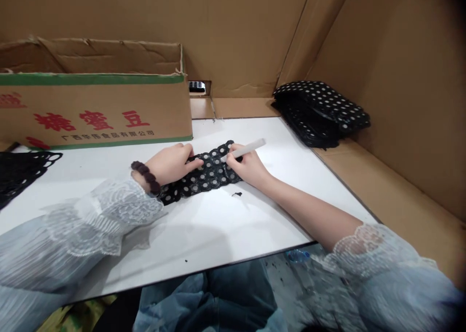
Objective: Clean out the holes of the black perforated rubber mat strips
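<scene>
The right hand [251, 167] pinches a white pen [249, 148] against the dotted black lace [204, 177] on the tabletop [225, 230]; the left hand [169, 164] rests on the lace, whether pinching I cannot tell. Work seems under way, a loose scrap [238, 194] lying nearby; how much remains is unclear.

White table [255, 225], dark-edged. Rear wall [236, 31] and right wall [407, 89]: brown cardboard. Small opening [197, 87] low in the rear wall. Soft shadows on the table.
</scene>
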